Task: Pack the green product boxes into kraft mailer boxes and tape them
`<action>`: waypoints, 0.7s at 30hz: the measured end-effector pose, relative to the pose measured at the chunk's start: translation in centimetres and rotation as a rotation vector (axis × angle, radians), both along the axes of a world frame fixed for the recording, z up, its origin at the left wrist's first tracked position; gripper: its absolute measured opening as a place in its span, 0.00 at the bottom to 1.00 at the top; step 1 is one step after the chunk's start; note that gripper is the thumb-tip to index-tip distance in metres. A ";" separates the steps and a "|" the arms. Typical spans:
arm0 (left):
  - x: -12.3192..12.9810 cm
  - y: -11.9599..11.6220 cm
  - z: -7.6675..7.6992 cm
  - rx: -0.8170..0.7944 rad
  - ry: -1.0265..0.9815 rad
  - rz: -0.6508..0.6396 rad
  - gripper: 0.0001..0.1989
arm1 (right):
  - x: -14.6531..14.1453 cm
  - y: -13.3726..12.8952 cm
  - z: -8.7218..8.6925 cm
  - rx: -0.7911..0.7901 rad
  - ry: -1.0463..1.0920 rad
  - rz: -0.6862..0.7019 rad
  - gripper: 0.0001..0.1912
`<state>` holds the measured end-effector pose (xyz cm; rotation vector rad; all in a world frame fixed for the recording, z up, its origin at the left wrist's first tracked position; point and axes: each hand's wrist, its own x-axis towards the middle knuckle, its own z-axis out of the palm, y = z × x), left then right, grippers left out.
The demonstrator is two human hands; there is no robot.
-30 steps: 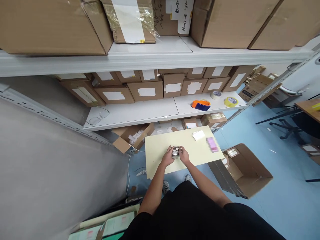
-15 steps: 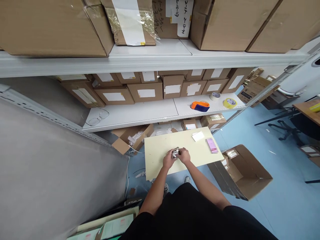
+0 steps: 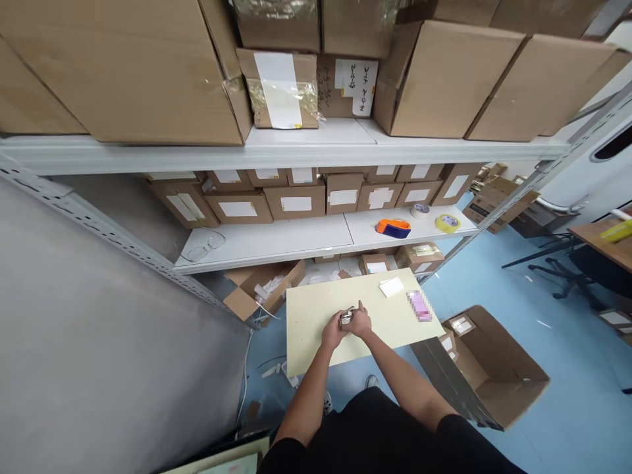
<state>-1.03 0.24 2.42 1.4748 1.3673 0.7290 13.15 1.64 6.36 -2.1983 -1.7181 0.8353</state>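
Note:
Over the pale yellow board [image 3: 311, 306], both hands meet around a small shiny silver object [image 3: 346, 318], too small to name. My left hand [image 3: 333, 330] is closed on its left side, with the fingers curled round it. On the other side my right hand [image 3: 361, 321] grips it too, one finger pointing up and away. A thin dark edge shows at the object's top; the fingers cover the rest. Farther right on the board lie a white card or small flat packet [image 3: 392, 286] and a pink, pixelated item [image 3: 419, 306].
Beyond the board, a shelf [image 3: 266, 240] bears glasses [image 3: 206, 245], an orange and blue tape dispenser [image 3: 394, 228], tape rolls [image 3: 447, 224] and labelled cartons [image 3: 296, 201]. A large open carton [image 3: 513, 368] stands on the floor at right, another open box [image 3: 266, 289] at left.
The view has tilted upward, so shelf and board sit lower in it. My right hand has shifted its hold, with a finger now raised. The silver object stays between both hands.

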 end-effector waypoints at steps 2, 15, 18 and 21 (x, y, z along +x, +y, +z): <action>-0.1 -0.1 -0.1 0.006 0.009 0.004 0.35 | 0.5 -0.5 0.8 0.100 0.073 -0.042 0.22; 0.4 -0.6 1.5 0.036 0.184 -0.091 0.48 | 4.4 0.3 16.8 0.412 0.427 -0.148 0.20; -0.2 -1.3 3.9 0.043 0.305 -0.089 0.62 | 4.9 0.0 17.9 0.421 0.425 -0.131 0.20; -0.8 -2.1 7.4 0.109 0.314 -0.055 0.66 | 5.7 0.3 18.3 0.418 0.398 -0.109 0.20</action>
